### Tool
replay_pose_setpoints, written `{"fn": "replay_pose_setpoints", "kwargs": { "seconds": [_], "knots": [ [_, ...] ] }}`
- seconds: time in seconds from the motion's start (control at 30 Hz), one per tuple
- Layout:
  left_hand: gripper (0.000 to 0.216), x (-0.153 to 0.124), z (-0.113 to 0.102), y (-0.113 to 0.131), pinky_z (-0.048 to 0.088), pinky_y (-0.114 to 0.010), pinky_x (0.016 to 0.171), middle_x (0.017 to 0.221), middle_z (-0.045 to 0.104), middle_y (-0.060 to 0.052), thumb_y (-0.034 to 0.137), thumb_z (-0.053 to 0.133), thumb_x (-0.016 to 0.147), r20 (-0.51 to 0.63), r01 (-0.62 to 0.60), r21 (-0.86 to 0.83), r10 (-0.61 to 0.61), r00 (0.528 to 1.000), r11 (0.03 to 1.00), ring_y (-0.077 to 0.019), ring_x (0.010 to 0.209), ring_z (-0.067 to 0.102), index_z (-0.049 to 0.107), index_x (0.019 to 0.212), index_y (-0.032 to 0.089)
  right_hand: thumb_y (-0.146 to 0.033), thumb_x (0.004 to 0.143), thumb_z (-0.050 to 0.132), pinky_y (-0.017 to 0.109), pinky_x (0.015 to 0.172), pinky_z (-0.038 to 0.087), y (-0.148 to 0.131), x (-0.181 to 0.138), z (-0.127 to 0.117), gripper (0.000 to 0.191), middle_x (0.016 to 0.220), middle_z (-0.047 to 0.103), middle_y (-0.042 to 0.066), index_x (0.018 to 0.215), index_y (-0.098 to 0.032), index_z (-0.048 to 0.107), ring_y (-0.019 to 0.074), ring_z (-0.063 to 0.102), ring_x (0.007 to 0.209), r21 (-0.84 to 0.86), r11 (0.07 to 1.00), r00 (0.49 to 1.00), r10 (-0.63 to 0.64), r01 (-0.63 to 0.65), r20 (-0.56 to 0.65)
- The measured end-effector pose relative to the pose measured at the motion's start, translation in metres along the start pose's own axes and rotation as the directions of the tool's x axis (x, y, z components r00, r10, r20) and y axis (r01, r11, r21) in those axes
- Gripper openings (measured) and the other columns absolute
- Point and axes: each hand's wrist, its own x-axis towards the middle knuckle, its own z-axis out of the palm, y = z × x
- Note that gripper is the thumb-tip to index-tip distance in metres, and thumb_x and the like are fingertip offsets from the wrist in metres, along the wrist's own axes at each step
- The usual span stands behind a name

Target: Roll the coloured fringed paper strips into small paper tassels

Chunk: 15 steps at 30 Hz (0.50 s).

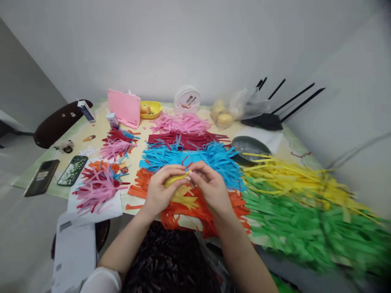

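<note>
Close together over the middle of the table, my left hand (165, 187) and my right hand (209, 185) both pinch a piece of yellow fringed paper (177, 178). Its cut strips (185, 197) hang down between the hands. My left fingers wrap round the bunch, while my right thumb and fingertips grip its end. Beneath lie orange fringed paper (139, 182) and, just behind it, blue fringed paper (159, 156). Farther back are dark red fringed paper (186, 140) and pink fringed paper (183, 123).
Yellow strips (284, 175) and green fringe (299, 215) spread over the right side. Multicoloured tassels (97, 185) lie left, near two phones (72, 171). A dark oval dish (249, 149), a black router (264, 121), bagged fruit (224, 119), a pink tablet case (124, 107) and a yellow bowl (155, 109) stand behind.
</note>
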Motion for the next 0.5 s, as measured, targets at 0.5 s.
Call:
{"fn": "replay_pose_setpoints", "kwargs": {
  "seconds": [0.5],
  "knots": [
    [0.019, 0.004, -0.003, -0.007, 0.057, -0.028, 0.077, 0.089, 0.075, -0.006, 0.032, 0.077, 0.078, 0.025, 0.143, -0.083, -0.142, 0.99, 0.986, -0.0174, 0.081, 0.07, 0.076, 0.09, 0.017, -0.037, 0.081, 0.069, 0.025, 0.057, 0.043, -0.013, 0.004, -0.011, 0.018, 0.072, 0.063, 0.0, 0.078, -0.019, 0.068, 0.0125, 0.055, 0.063, -0.3, 0.951, 0.996, -0.056, 0.073, 0.062]
  ]
}}
